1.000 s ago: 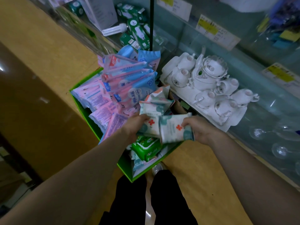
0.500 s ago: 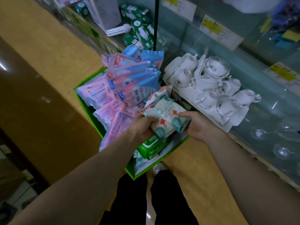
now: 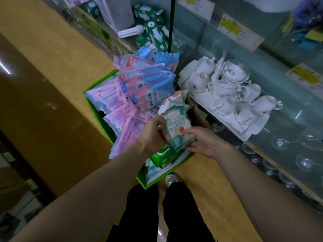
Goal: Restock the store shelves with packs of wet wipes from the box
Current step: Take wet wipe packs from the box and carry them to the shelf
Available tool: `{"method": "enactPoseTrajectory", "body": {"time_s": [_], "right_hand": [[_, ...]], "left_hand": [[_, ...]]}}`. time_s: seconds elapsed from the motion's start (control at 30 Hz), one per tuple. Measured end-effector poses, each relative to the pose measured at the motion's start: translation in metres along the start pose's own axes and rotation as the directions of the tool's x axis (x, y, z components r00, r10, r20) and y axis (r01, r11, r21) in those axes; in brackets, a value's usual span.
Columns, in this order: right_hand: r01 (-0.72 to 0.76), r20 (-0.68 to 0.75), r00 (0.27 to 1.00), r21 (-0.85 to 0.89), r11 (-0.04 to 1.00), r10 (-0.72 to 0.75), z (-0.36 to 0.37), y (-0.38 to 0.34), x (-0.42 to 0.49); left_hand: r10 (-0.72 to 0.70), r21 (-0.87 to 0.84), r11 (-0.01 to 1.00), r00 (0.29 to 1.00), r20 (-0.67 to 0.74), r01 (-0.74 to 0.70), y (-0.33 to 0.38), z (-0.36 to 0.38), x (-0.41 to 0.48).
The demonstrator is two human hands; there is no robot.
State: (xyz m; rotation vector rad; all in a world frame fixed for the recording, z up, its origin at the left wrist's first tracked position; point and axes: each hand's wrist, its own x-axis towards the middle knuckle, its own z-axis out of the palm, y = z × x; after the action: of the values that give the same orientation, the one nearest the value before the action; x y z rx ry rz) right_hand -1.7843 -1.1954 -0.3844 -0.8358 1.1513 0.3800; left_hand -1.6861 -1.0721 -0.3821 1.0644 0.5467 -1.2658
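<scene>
Now both hands grip one white-and-teal wet wipes pack [image 3: 177,127] with a red cross, just above the near right part of the green box [image 3: 143,180]. The left hand [image 3: 153,135] curls its fingers round the pack's left edge. The right hand [image 3: 204,142] pinches it, thumb on top and fingers beneath. Pink and blue packs [image 3: 145,88] stand crowded in the far and left of the box, and a green pack [image 3: 164,156] lies below the hands. To the right, a white tea set [image 3: 225,88] sits on a glass shelf [image 3: 283,91].
</scene>
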Motion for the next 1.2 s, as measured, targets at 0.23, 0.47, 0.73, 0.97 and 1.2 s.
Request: {"method": "enactPoseTrajectory", "body": {"time_s": [0.23,0.47,0.73,0.97,1.2], "right_hand": [[0.235,-0.191,0.944,-0.181,0.955,-0.269,0.006,-0.008,0.011],[0.329,-0.291,0.891,-0.113,0.938,-0.348,0.036,-0.003,0.011],[0.443,-0.125,0.773,-0.596,0.67,-0.622,0.029,0.003,0.007],[0.484,-0.13,0.775,-0.509,0.712,-0.619,0.041,0.001,0.01],[0.401,-0.417,0.761,-0.3,0.866,-0.497,0.043,0.002,0.025]], "left_hand": [[0.127,0.613,0.789,0.964,-0.232,0.044,0.012,-0.014,0.009],[0.237,0.491,0.867,0.934,-0.268,-0.079,0.006,0.003,0.01],[-0.041,0.344,0.929,0.963,-0.265,0.134,0.024,0.003,-0.004],[0.187,0.304,0.952,0.837,-0.514,-0.026,0.012,0.006,0.008],[0.292,0.391,0.917,0.787,-0.543,-0.071,0.009,0.006,0.01]]}}
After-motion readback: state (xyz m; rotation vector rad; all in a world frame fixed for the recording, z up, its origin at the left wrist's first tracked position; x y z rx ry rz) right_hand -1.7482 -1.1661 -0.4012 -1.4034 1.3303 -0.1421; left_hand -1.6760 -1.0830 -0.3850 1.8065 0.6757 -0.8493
